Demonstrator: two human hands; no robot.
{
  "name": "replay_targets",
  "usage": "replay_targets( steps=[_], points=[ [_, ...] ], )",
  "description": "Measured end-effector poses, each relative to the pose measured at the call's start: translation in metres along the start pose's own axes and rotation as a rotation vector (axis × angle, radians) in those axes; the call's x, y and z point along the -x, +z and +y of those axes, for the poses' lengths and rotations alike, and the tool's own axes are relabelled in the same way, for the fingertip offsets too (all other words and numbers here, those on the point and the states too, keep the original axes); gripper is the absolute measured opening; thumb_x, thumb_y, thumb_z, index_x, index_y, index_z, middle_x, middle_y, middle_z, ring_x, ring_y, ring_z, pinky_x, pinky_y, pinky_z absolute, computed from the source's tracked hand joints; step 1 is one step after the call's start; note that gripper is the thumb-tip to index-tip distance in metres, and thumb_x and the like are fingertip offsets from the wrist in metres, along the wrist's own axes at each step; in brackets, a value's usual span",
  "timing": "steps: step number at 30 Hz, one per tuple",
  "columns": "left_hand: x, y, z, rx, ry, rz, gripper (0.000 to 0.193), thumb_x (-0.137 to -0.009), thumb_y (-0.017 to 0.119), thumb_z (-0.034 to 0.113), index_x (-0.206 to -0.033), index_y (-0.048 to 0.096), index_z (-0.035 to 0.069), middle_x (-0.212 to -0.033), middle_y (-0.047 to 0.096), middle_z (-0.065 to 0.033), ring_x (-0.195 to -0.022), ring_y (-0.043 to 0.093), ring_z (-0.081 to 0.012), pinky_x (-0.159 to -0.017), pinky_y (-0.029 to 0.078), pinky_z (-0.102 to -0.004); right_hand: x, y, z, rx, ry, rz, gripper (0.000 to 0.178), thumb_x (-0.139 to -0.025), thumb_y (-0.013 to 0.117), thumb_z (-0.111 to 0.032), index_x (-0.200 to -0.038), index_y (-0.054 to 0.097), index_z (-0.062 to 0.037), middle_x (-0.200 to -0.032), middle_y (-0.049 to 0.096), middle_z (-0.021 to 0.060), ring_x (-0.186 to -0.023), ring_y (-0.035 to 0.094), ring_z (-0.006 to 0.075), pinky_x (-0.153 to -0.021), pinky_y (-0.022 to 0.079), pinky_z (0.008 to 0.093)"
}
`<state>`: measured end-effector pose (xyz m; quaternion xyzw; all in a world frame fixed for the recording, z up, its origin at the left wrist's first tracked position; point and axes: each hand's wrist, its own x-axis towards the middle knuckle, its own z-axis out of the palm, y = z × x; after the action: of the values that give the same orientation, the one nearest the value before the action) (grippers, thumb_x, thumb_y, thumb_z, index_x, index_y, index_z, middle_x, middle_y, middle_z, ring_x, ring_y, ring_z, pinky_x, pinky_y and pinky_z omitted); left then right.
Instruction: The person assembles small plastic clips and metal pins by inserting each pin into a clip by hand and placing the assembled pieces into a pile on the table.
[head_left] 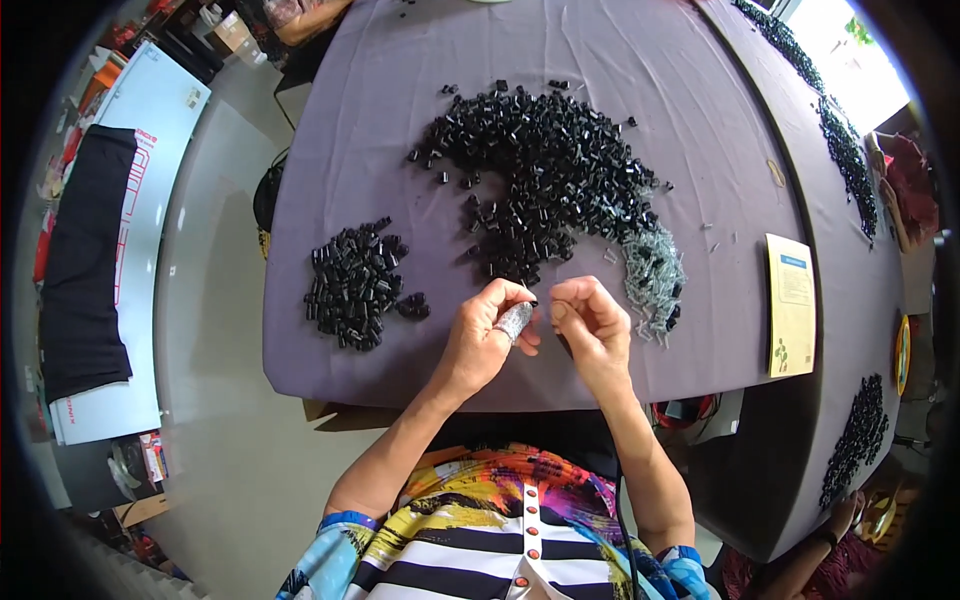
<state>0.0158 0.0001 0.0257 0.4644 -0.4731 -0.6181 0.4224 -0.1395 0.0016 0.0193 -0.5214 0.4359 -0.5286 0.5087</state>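
Note:
My left hand is closed in a pinch on a small black cylindrical piece, mostly hidden by the fingertips. A silvery wrap covers its thumb. Just beside it, my right hand is also pinched; whatever its fingertips hold is too small to make out. Beyond both hands spreads a large heap of loose black cylindrical pieces. To its right lies a pile of thin clear plastic pieces. A smaller group of black pieces sits left of my left hand.
A grey cloth covers the table. At its right lies a yellow printed packet, with a rubber band farther back. More black pieces lie on the adjoining table, where other people sit. A white freezer stands at the left.

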Motion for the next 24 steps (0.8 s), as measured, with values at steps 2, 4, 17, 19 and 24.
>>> replay_targets(
  steps=[2, 4, 17, 19, 24],
  points=[
    [0.001, -0.002, -0.006, -0.020, 0.022, 0.027, 0.011, -0.093, 0.048, -0.003, -0.099, 0.056, 0.000, -0.082, 0.062, -0.0054, -0.066, 0.063, -0.0112, -0.059, 0.055, -0.0258, -0.002, 0.004, 0.002, -0.167, 0.092, -0.024, 0.009, -0.089, 0.056, 0.006, -0.094, 0.060, 0.0004, -0.087, 0.052, -0.0006, -0.072, 0.049, 0.0043, -0.063, 0.040, 0.0184],
    [0.003, -0.003, -0.008, -0.073, 0.025, 0.020, 0.012, -0.092, 0.047, -0.004, -0.099, 0.056, 0.000, -0.081, 0.062, -0.0045, -0.066, 0.062, -0.0104, -0.059, 0.054, -0.0250, -0.001, 0.005, 0.002, -0.079, 0.035, -0.043, 0.011, -0.088, 0.056, 0.008, -0.094, 0.060, 0.0003, -0.088, 0.053, -0.0003, -0.073, 0.051, 0.0045, -0.063, 0.041, 0.0186],
    [0.008, -0.004, -0.002, -0.184, -0.027, 0.009, 0.018, -0.090, 0.046, -0.007, -0.102, 0.058, -0.002, -0.080, 0.061, -0.0041, -0.064, 0.061, -0.0095, -0.057, 0.053, -0.0252, 0.003, 0.003, 0.005, 0.203, -0.066, -0.107, 0.013, -0.086, 0.057, 0.011, -0.094, 0.060, 0.0010, -0.086, 0.054, 0.0027, -0.074, 0.053, 0.0069, -0.064, 0.043, 0.0202],
    [0.008, -0.002, 0.001, -0.245, -0.011, 0.017, 0.019, -0.089, 0.046, -0.008, -0.102, 0.058, -0.002, -0.080, 0.061, -0.0048, -0.063, 0.061, -0.0101, -0.057, 0.053, -0.0253, 0.001, 0.003, 0.006, 0.219, -0.084, -0.103, 0.014, -0.084, 0.058, 0.011, -0.094, 0.060, 0.0007, -0.085, 0.054, 0.0025, -0.071, 0.053, 0.0072, -0.063, 0.043, 0.0205],
    [0.012, -0.005, 0.004, -0.390, 0.043, 0.012, 0.020, -0.086, 0.048, -0.009, -0.101, 0.059, -0.002, -0.081, 0.063, -0.0064, -0.062, 0.062, -0.0117, -0.056, 0.053, -0.0258, -0.001, 0.000, -0.002, 0.395, -0.134, -0.155, 0.018, -0.078, 0.064, 0.011, -0.092, 0.061, -0.0005, -0.081, 0.058, 0.0034, -0.065, 0.055, 0.0095, -0.059, 0.045, 0.0219]
  ],
)
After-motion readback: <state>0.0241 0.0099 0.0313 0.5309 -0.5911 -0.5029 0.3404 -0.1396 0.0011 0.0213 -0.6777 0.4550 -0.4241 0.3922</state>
